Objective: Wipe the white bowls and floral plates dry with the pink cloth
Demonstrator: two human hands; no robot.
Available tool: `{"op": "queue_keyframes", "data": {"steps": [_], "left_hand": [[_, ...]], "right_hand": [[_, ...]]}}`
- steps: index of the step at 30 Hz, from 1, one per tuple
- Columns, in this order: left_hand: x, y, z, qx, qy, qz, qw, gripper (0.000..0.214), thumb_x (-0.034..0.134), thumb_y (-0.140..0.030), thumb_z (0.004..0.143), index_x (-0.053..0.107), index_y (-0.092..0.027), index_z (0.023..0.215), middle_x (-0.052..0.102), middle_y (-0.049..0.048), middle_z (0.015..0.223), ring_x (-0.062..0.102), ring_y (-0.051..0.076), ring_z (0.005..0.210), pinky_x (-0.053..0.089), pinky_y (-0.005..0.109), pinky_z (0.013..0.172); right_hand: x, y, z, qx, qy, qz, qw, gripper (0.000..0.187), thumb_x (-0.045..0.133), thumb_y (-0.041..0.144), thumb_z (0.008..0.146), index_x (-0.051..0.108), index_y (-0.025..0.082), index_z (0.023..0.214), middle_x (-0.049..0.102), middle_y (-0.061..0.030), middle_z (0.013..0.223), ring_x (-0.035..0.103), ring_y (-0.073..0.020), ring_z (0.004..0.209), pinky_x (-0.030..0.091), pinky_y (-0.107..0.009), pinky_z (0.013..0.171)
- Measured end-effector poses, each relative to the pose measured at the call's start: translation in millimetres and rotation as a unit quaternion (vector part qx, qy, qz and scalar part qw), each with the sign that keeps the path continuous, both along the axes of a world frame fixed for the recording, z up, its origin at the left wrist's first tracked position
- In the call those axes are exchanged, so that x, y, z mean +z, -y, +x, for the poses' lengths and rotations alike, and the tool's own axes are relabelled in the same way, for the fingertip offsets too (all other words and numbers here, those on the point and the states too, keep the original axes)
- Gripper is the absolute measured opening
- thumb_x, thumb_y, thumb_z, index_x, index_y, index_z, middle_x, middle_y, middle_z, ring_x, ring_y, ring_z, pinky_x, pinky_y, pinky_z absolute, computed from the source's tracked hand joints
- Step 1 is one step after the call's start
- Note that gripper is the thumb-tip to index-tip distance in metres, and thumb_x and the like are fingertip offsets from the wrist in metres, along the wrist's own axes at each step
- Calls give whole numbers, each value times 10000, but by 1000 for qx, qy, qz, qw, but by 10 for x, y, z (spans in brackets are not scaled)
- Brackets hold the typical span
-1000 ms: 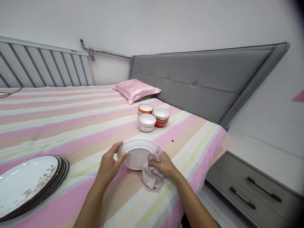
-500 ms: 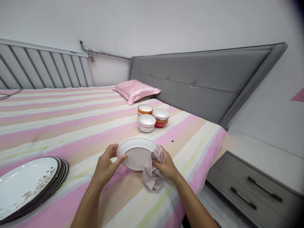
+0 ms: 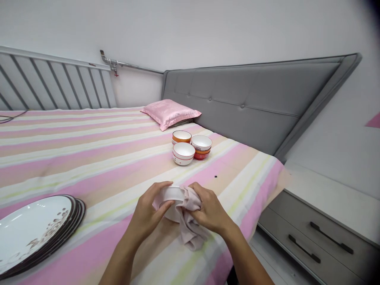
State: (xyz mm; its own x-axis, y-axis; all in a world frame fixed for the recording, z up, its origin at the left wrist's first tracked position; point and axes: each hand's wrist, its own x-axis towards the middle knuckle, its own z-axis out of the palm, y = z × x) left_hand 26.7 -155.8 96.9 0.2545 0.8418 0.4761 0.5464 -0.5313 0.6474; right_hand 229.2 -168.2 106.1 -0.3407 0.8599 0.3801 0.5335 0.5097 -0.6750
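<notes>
A white plate (image 3: 172,193) is held tilted above the bed, partly covered by my hands and a cloth. My left hand (image 3: 152,208) grips its left side, thumb on the near face and fingers round the far rim. In my right hand (image 3: 208,208) is a pale pink cloth (image 3: 190,229), pressed over the plate's right edge and hanging down below it. Beyond the plate stand several bowls in three small stacks: a white stack (image 3: 183,154), one with an orange band (image 3: 181,137), and one with a red bowl at the bottom (image 3: 202,154).
At the left lies a stack of oval plates (image 3: 38,225) with dark rims and a floral print. A pink pillow (image 3: 170,113) rests by the grey headboard (image 3: 252,95). A small black object (image 3: 215,176) lies on the striped sheet (image 3: 97,170). To the right stands a nightstand (image 3: 326,202).
The plate has turned from showing its broad underside to a steeper, narrower view. My left hand has moved right, closer to my right hand, and the cloth now covers the right rim.
</notes>
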Motion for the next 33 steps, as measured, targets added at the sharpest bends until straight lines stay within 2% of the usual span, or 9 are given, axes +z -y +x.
{"op": "queue_keyframes", "data": {"steps": [3,6,13,20,23,26,30,33], "left_hand": [[21,13,-21,-5,-14,13,1000,323,549,-348,827,534,-268,1140,616,43,1108,570,200,1023,458,299,830],[-10,-12,-50,19,-17,4,1000,335,531,-377,833,535,-264,1148,616,52,1141,572,214,1034,478,309,807],[-83,-94,-162,88,-22,-15,996,404,543,-453,800,536,-230,1136,619,65,1176,566,235,1071,459,344,868],[-79,-109,-277,135,-19,-76,988,432,543,-519,765,531,-256,1107,609,40,1168,570,232,1051,482,286,736],[-85,-116,-371,146,-29,-92,985,411,544,-526,761,528,-264,1079,624,33,1127,578,230,1045,473,286,748],[-99,-120,-481,156,-47,-110,980,406,541,-536,756,515,-269,1060,640,32,1092,582,242,1053,465,310,780],[-90,-106,-579,175,-63,-150,971,424,535,-562,741,497,-269,1044,655,47,1062,592,268,1043,454,355,818],[-57,-86,-609,175,-79,-158,969,417,515,-569,751,486,-263,1033,655,67,1044,596,281,1034,448,378,819]], "right_hand": [[-47,-22,-9,-6,-16,-5,1000,221,580,144,723,494,225,910,560,30,751,508,-153,653,356,-231,586],[-116,-65,12,-16,-47,-22,998,214,622,207,728,488,225,894,554,42,720,501,-144,623,358,-225,567],[-317,-173,14,-25,-141,-84,986,305,694,312,705,533,220,947,614,30,815,575,-163,752,429,-234,653],[-516,-234,-31,-22,-197,-125,972,396,718,255,665,574,197,1029,662,-8,968,605,-187,852,479,-279,746],[-577,-234,-81,1,-223,-138,965,413,705,240,672,580,193,1062,666,-20,1017,611,-201,927,479,-296,810],[-653,-235,-139,4,-220,-158,963,375,701,266,674,601,177,1024,678,-29,994,620,-217,934,481,-308,821],[-754,-230,-193,-6,-207,-173,963,293,715,296,650,628,152,890,690,-33,867,638,-228,839,500,-309,742],[-788,-207,-226,-15,-215,-170,961,282,710,290,651,603,154,873,673,-24,831,628,-211,802,498,-296,713]]}}
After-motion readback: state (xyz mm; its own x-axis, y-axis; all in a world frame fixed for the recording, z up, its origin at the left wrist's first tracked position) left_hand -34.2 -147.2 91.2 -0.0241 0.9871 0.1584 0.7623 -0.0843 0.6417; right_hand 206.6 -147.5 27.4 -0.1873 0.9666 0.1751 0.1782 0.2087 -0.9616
